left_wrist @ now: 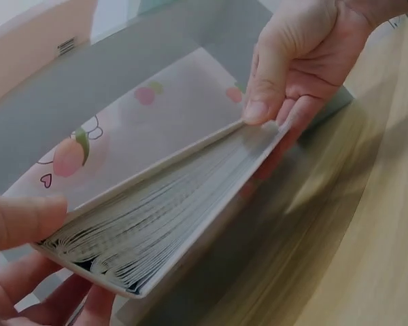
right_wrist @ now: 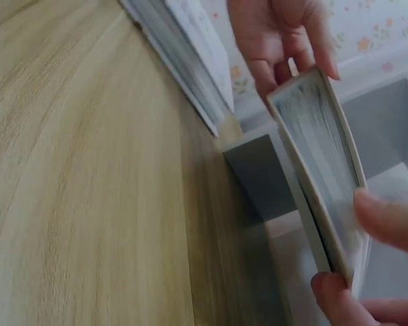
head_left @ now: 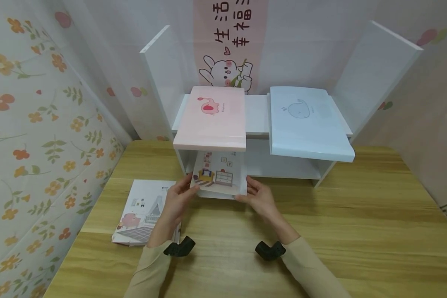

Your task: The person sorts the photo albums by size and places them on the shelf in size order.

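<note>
Both hands hold a thick photo album [head_left: 219, 176] with a drawn room scene on its white cover. It is at the mouth of the shelf's lower left compartment, under an overhanging pink album [head_left: 212, 124]. My left hand [head_left: 176, 200] grips its left side, thumb on top and fingers beneath. The right hand [head_left: 260, 198] pinches the near right corner the same way. In the left wrist view the fanned page edges [left_wrist: 163, 224] face out between the covers. The album's far end is hidden below the pink one.
A white shelf unit [head_left: 257, 114] with upright side panels stands at the back. On its right top lies a light-blue album [head_left: 309, 124] with a whale drawing, jutting over the front. Another white album [head_left: 138, 215] lies on the wooden table [head_left: 357, 231] beside the left forearm.
</note>
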The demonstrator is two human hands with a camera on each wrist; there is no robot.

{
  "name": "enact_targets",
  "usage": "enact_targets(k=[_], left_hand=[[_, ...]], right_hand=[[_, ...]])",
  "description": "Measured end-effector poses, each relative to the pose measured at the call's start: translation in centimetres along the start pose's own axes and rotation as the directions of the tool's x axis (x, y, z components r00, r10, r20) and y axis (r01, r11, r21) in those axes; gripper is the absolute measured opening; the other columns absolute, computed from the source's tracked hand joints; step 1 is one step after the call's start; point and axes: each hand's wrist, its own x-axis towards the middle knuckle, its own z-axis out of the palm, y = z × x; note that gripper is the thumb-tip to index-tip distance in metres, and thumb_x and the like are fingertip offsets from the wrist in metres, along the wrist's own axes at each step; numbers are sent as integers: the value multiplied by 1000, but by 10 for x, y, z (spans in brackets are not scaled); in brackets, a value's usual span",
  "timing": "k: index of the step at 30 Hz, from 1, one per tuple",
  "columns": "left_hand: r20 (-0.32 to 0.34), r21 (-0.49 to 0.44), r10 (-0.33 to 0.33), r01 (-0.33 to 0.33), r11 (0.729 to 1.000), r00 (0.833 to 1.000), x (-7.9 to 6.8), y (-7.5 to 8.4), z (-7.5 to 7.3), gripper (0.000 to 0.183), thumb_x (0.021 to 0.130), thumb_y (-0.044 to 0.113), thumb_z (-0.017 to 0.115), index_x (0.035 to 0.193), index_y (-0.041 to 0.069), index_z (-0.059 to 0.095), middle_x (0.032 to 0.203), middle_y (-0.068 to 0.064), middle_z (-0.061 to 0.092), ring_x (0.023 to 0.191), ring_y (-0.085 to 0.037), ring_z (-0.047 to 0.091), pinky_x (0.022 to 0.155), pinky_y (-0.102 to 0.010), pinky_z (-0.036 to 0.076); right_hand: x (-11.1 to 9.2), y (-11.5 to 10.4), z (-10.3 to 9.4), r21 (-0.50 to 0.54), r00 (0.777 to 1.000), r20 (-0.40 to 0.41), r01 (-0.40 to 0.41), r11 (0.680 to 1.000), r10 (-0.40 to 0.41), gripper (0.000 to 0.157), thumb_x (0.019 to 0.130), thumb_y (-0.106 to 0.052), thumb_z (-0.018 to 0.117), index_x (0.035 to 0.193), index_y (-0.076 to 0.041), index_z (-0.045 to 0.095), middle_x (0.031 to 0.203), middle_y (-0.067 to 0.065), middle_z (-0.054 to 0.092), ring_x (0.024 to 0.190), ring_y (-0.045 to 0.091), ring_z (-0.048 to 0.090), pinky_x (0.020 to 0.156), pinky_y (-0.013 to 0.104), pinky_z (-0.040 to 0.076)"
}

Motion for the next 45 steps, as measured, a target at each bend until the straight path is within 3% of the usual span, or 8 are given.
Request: enact_targets(k=[7,15,18,27,32,40,45], left_hand=[[-136,114,27,-12,993,990,7,3,4,50,88,3,62,135,-2,46,139,-19,45,124,-27,42,87,-17,42],[-191,213,88,-46,976,978,16,3,9,47,85,4,66,130,0,53,128,-19,55,106,-21,54,79,-16,44],[-205,218,98,-53,975,974,19,4,12,46,84,4,66,129,0,54,126,-19,56,107,-22,55,81,-19,45],[-195,238,108,-60,969,975,26,6,14,49,87,8,65,131,-2,50,132,-21,50,123,-31,46,101,-42,37],[-204,238,109,-58,970,973,29,8,15,46,87,9,65,130,-2,51,132,-20,51,122,-30,47,101,-42,37],[-219,266,170,-109,958,961,31,8,16,44,85,15,67,125,0,56,127,-17,55,118,-29,51,97,-38,43],[-225,258,135,-75,963,965,34,8,16,43,87,10,65,127,-1,54,128,-18,54,118,-29,50,96,-38,42]], right_hand=[[6,-2,6,-151,994,-103,8,989,-24,60,74,-1,77,125,13,50,107,25,63,99,34,63,77,32,54],[12,-7,3,-352,979,-160,63,934,-126,44,74,-11,79,108,12,63,89,20,68,80,28,67,63,29,54],[14,-8,3,-398,972,-167,86,913,-164,41,73,-14,79,104,11,66,85,18,69,76,26,65,59,28,52],[19,-11,2,-437,961,-188,103,894,-202,39,73,-17,80,98,11,68,82,18,68,75,26,64,63,35,53],[22,-11,4,-430,955,-175,142,891,-237,36,74,-14,79,95,13,68,82,21,68,73,26,64,62,34,53],[24,-15,5,-434,953,-179,147,889,-245,34,75,-14,78,92,13,68,79,22,67,70,26,63,60,33,52],[24,-12,6,-431,954,-176,147,890,-242,33,76,-13,77,93,14,68,81,22,67,72,26,63,62,35,53]])
